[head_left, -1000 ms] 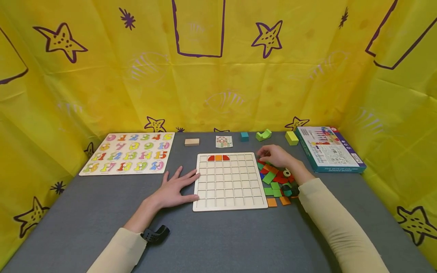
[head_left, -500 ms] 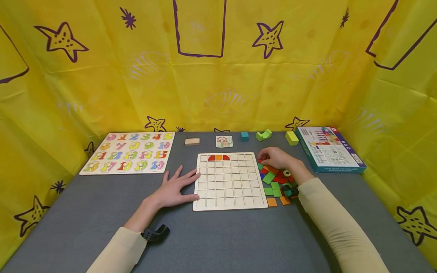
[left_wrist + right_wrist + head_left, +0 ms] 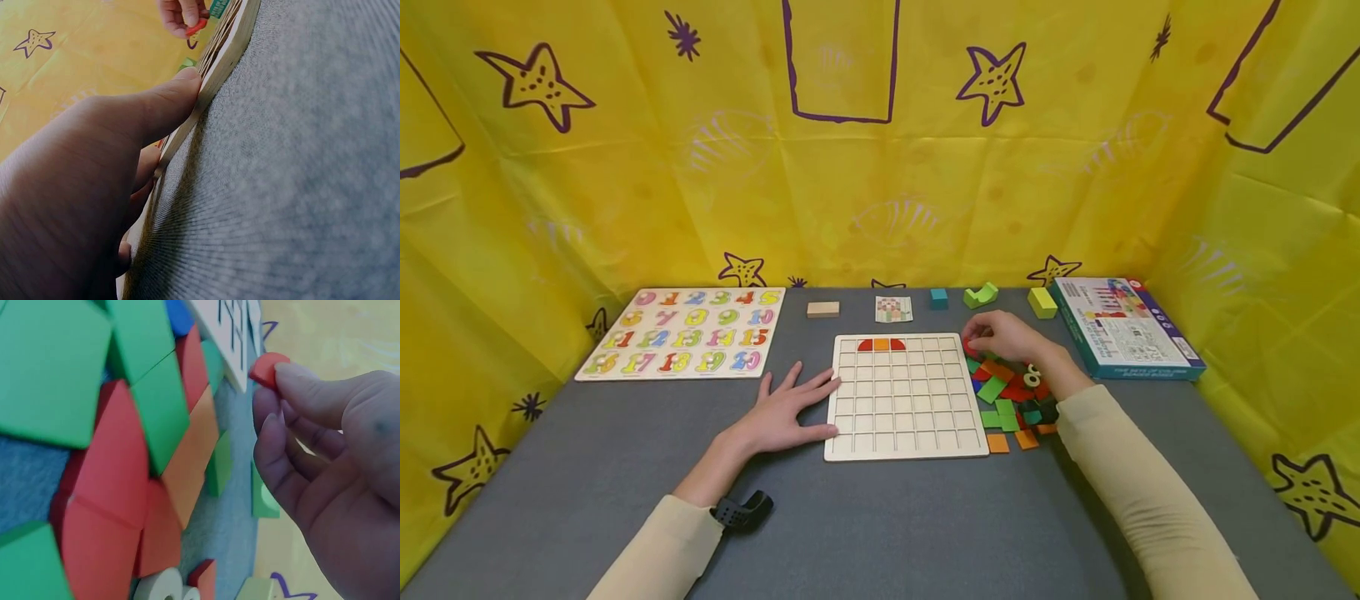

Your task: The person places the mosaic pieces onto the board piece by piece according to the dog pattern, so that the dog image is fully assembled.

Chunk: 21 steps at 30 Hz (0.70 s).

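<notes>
A pale wooden grid board (image 3: 906, 400) lies flat on the grey table, with red and orange tiles (image 3: 880, 345) in its top row. My left hand (image 3: 786, 412) rests flat against the board's left edge (image 3: 215, 69), fingers straight. My right hand (image 3: 1000, 337) hovers over the far end of a pile of coloured tiles (image 3: 1011, 400) just right of the board. It pinches a small red tile (image 3: 269, 367) between thumb and fingers; that red tile (image 3: 195, 27) also shows in the left wrist view. The pile (image 3: 119, 456) holds green, red, orange and blue pieces.
A number puzzle board (image 3: 685, 333) lies at the back left. Along the back edge sit a wooden block (image 3: 822, 309), a pattern card (image 3: 892, 309), a teal cube (image 3: 937, 299), and green blocks (image 3: 981, 295) (image 3: 1041, 302). A teal box (image 3: 1120, 327) lies at the right. Yellow sheets wall the table.
My right hand has lifted slightly off the pile and shifted toward the far side with the red tile pinched. The left hand has stayed put.
</notes>
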Each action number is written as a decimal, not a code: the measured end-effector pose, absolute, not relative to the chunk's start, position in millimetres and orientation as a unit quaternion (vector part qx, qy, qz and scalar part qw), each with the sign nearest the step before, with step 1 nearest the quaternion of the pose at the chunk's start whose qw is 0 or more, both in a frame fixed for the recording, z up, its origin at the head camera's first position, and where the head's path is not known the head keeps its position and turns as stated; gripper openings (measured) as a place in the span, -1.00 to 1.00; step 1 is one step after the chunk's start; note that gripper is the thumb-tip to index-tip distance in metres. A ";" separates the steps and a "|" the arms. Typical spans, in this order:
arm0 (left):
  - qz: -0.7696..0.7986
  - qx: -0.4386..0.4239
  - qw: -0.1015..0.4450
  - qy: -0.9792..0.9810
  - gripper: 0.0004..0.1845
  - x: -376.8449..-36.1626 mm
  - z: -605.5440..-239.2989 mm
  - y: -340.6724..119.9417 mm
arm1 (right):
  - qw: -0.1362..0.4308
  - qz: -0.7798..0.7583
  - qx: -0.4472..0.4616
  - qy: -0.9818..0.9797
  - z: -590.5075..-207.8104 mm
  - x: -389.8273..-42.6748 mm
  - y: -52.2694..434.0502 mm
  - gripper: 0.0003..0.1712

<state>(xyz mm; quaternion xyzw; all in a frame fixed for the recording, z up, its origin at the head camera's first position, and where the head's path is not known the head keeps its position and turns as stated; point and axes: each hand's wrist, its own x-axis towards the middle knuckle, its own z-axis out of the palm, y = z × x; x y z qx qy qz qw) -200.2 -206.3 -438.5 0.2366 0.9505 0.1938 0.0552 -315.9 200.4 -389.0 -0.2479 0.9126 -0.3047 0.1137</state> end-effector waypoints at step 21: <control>0.196 0.238 0.055 0.950 -0.09 -198.5 -436.9 -206.5 | 0.157 -0.404 -0.277 0.857 -386.7 -313.3 135.2 -0.75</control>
